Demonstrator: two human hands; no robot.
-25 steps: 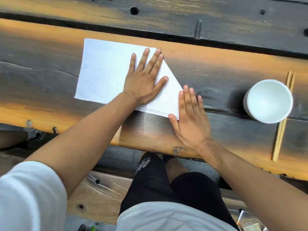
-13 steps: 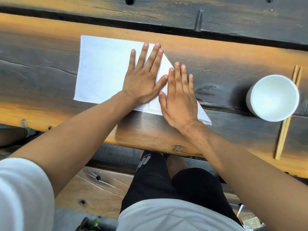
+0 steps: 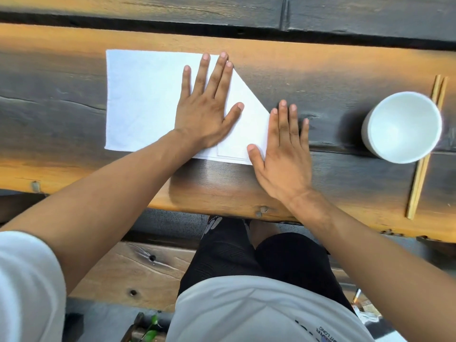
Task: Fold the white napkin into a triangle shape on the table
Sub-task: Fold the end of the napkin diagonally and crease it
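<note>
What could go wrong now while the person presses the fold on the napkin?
1. The right hand covers only the white napkin corner; sliding off may drag the diagonal crease askew.
2. A wide sweep rightward could knock the white cup beside the chopsticks.

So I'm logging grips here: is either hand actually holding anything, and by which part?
Nothing is gripped. The left hand presses flat on the napkin; the right hand lies flat over its lower right corner.
</note>
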